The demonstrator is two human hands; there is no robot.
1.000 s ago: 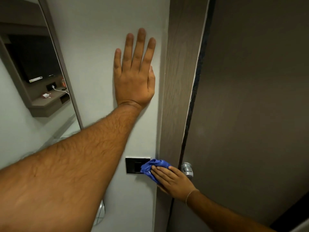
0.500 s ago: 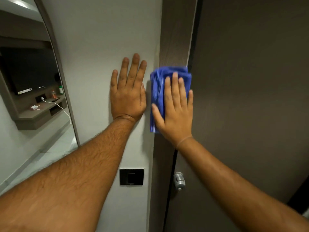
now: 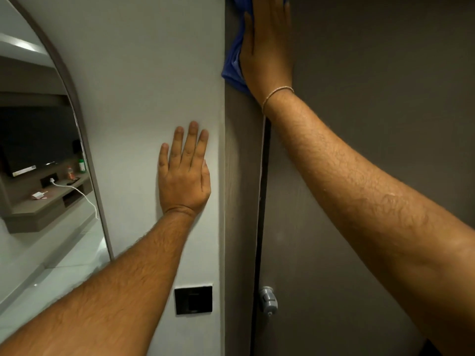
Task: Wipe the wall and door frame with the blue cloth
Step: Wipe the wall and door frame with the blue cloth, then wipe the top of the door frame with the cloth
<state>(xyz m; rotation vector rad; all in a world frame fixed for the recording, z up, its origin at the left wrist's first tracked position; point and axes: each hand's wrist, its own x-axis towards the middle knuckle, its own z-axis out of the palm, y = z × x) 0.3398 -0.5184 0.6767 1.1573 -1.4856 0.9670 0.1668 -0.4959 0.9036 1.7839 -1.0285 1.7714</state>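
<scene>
My right hand (image 3: pixel 267 47) presses the blue cloth (image 3: pixel 232 65) flat against the brown wooden door frame (image 3: pixel 241 188), high up at the top edge of the view. Its fingertips and the cloth's upper part are cut off by the picture's edge. My left hand (image 3: pixel 183 173) lies flat on the white wall (image 3: pixel 144 73), palm down, fingers together, holding nothing. It rests just left of the frame, well below the cloth.
A dark brown door (image 3: pixel 372 124) fills the right side, with a grey knob (image 3: pixel 268 300) low down. A black switch plate (image 3: pixel 193 299) sits on the wall below my left hand. An arched mirror (image 3: pixel 43 176) hangs at the left.
My right hand has swept the cloth up the door frame, from the switch plate's height to the top of the view. My left hand has stayed on the wall.
</scene>
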